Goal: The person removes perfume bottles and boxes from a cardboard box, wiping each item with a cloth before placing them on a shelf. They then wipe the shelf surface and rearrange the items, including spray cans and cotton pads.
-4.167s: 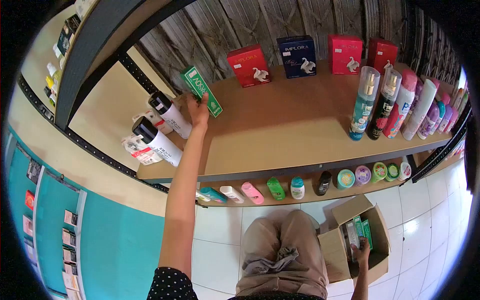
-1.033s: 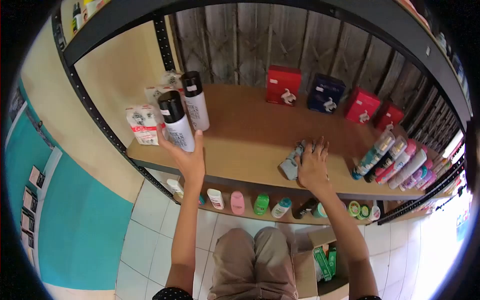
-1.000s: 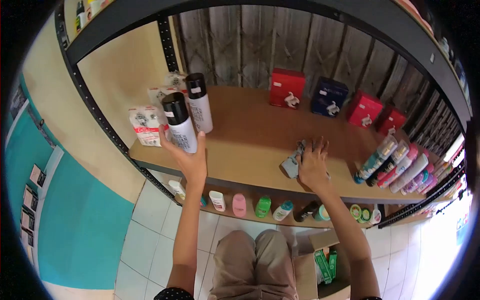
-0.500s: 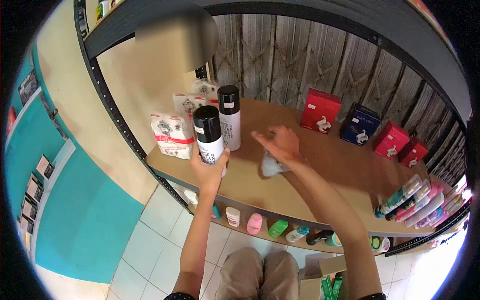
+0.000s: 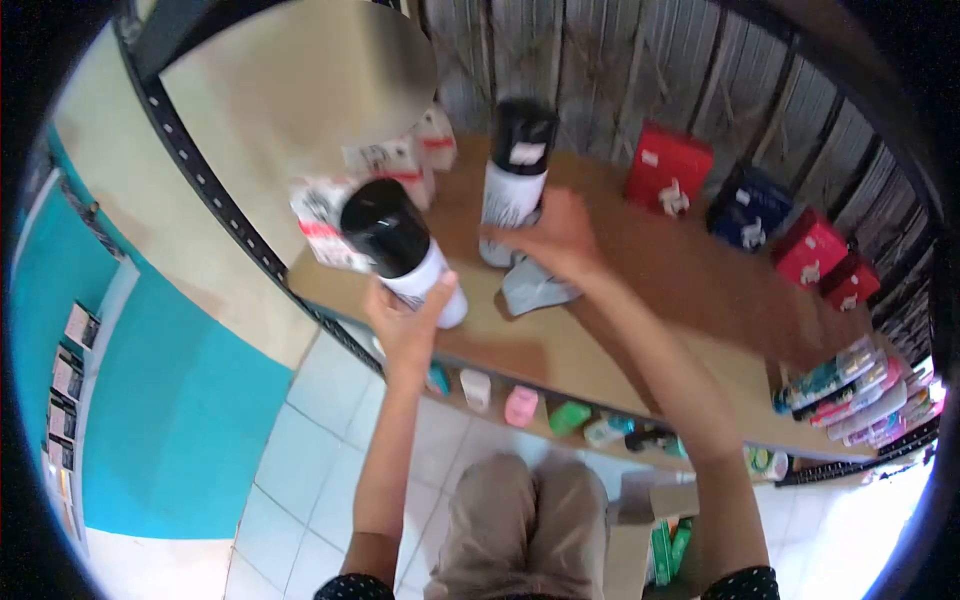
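My left hand is wrapped around the lower part of a white spray can with a black cap, which leans to the left over the shelf's front left part. A matching spray can stands behind it to the right, tilted slightly, with a small white sticker on its cap. My right hand has its fingers curled over a grey cloth, which hangs down onto the shelf board. The thumb of that hand reaches to the second can's lower side.
White packs with red bands stand at the left. Red boxes and a dark blue box line the back right, and several bottles lie at the right end. Below are a lower shelf with a pink bottle and an open carton.
The left can has gone from upright to leaning left in my left hand. My right hand and cloth have come to the second can, which has shifted right. The camera view has shifted.
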Demonstrator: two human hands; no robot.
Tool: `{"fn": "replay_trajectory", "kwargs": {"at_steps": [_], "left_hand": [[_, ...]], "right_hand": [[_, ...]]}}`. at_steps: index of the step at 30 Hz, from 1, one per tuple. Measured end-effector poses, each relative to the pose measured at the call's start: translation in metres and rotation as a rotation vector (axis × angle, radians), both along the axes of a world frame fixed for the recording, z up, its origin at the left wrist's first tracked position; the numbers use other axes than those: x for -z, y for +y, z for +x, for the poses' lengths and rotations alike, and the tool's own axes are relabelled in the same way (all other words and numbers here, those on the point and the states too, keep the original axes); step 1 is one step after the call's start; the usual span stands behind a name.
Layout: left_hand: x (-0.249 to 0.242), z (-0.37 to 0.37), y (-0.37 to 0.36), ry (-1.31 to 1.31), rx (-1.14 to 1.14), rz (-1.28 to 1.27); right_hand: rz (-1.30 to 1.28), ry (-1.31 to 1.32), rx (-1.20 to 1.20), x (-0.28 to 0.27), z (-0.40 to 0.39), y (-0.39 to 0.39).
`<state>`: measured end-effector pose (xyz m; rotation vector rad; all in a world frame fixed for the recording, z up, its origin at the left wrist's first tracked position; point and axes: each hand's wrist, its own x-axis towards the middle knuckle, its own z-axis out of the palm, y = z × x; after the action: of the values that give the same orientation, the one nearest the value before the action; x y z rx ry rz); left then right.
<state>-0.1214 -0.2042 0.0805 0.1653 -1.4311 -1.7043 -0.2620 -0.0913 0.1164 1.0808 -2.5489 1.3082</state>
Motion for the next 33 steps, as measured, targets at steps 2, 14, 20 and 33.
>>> {"fn": "replay_trajectory", "kwargs": {"at_steps": [2,14,20,33], "left_hand": [[0.0,0.03,0.013,0.039,-0.015,-0.036],[0.204,0.153,0.027,-0.564,-0.13,-0.009],[0.35,0.148,0.0,-0.756,-0.516,-0.364],[0.392,0.151,-0.002,-0.86,-0.545,-0.097]], "right_hand": [[-0.154,-0.223,-0.014,-0.012,0.031,0.04],[0.167,-0.532,0.026,0.163,0.213,0.106],[0.35,-0.313,-0.182,0.329,0.184,0.029],[0.473,-0.479,-0.352,0.386,0.166,-0.025]]}}
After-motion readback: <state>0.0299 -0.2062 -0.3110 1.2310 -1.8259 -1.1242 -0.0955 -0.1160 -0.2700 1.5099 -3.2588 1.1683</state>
